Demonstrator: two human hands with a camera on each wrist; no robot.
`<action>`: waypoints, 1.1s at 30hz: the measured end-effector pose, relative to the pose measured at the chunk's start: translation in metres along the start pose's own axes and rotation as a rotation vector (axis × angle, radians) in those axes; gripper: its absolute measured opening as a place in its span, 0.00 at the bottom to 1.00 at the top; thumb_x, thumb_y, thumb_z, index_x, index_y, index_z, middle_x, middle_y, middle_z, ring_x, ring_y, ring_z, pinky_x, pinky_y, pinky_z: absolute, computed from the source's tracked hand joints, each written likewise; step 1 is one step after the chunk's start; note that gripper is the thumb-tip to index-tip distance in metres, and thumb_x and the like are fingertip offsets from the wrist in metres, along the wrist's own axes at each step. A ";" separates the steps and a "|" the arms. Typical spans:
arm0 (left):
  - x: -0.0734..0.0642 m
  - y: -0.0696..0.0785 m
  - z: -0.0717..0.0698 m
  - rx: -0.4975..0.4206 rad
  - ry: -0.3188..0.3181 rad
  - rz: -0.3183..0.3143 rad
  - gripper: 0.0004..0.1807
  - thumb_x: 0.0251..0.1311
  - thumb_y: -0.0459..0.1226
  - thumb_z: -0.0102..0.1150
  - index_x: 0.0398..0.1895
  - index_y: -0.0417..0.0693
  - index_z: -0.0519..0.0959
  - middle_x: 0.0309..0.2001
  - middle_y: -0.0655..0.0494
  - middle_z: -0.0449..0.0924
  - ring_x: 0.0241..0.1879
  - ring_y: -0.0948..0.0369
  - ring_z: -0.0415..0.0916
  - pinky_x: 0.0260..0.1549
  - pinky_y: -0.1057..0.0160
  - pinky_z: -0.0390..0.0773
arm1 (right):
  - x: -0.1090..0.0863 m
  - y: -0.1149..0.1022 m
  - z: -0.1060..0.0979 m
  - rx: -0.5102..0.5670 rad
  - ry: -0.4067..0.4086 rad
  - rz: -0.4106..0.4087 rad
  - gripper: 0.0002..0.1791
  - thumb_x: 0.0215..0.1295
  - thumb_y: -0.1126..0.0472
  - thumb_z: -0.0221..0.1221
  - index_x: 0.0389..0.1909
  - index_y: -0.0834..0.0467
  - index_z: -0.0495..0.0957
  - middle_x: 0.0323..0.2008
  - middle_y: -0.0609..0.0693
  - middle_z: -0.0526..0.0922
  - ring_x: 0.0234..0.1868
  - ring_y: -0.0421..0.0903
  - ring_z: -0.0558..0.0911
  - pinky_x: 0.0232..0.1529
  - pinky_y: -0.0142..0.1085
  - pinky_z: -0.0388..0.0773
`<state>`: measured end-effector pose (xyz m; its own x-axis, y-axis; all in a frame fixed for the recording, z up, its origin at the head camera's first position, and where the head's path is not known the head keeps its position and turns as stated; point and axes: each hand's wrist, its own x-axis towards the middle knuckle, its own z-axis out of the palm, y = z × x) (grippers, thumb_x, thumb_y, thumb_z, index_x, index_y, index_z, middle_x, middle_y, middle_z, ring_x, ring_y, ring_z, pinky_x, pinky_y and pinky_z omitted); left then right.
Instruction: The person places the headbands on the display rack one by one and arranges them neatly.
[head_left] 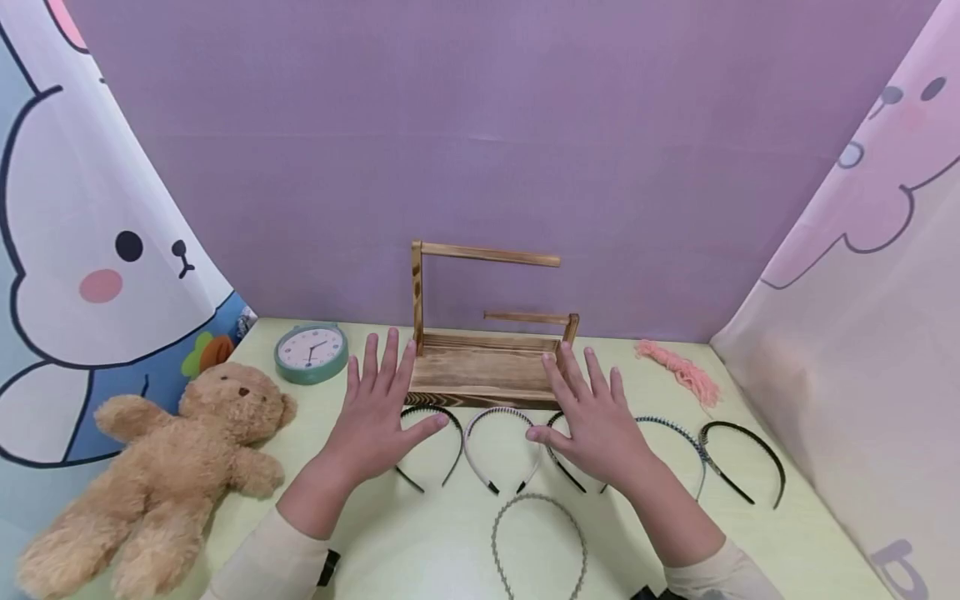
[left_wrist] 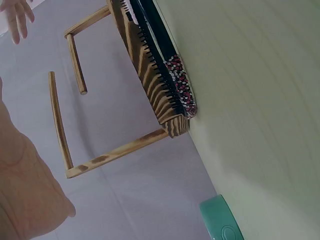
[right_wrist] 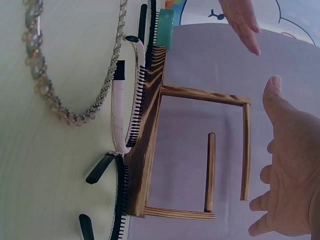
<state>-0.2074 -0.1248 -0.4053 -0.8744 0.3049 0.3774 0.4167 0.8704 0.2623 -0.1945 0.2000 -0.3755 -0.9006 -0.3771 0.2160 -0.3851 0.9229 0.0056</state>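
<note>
Rack [head_left: 480, 368]: wooden, twelve o'clock on surface [head_left: 420, 546]
Hand, left [head_left: 381, 425]: fingers spread apart, rack's seven o'clock
Hand, right [head_left: 597, 429]: fingers spread apart, rack's five o'clock
Headbands [head_left: 501, 410]: rack's seven to four o'clock

No word, brand or number can be made out: the clock [head_left: 311, 352], toward nine o'clock in the head view, is too small to read, and the letter-like shape [head_left: 891, 552] on the cloth [head_left: 832, 392], toward four o'clock, cannot be told for certain
</note>
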 end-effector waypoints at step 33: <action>0.082 -0.071 0.051 -0.432 -0.452 -0.313 0.43 0.69 0.51 0.56 0.77 0.41 0.51 0.71 0.36 0.62 0.70 0.40 0.60 0.66 0.42 0.66 | -0.044 -0.082 0.045 0.406 -0.690 -0.105 0.18 0.62 0.51 0.63 0.12 0.46 0.77 0.07 0.36 0.76 0.09 0.33 0.77 0.39 0.24 0.77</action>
<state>-0.3212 -0.1418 -0.4385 -0.9480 0.2775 -0.1559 0.1078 0.7408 0.6631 -0.1325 0.1377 -0.4295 -0.7258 -0.5461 -0.4183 -0.3987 0.8295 -0.3911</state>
